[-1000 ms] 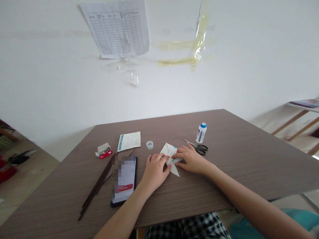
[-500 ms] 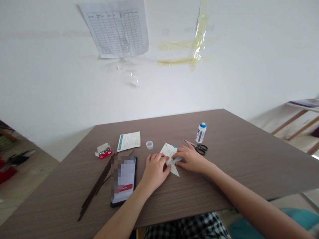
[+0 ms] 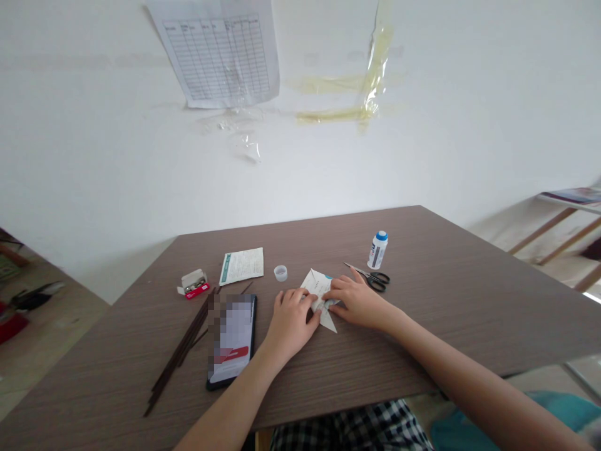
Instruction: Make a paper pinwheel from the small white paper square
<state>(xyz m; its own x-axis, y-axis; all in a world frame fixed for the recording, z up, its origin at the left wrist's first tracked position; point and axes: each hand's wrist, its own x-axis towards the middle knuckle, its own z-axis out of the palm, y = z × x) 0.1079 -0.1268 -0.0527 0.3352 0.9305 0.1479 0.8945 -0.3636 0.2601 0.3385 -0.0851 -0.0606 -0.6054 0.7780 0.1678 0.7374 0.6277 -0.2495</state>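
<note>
A folded piece of printed paper (image 3: 317, 283) lies on the brown table, with a pointed flap toward the table's front edge. My left hand (image 3: 292, 318) presses its left side, fingers curved and tips on the paper. From the right, my right hand (image 3: 355, 298) grips the paper between thumb and fingers near its middle. Black-handled scissors (image 3: 377, 280) lie just beyond my right hand, and a white bottle with a blue cap (image 3: 378, 250) stands behind them. A small clear plastic ring or cap (image 3: 280, 273) sits beyond my left hand.
Left of my hands lie a phone (image 3: 235, 341), dark thin sticks (image 3: 181, 354), a small red and white box (image 3: 195, 286) with metal pieces, and a printed sheet or packet (image 3: 242, 265). The table (image 3: 446, 282) meets a white wall bearing a taped chart (image 3: 220, 56).
</note>
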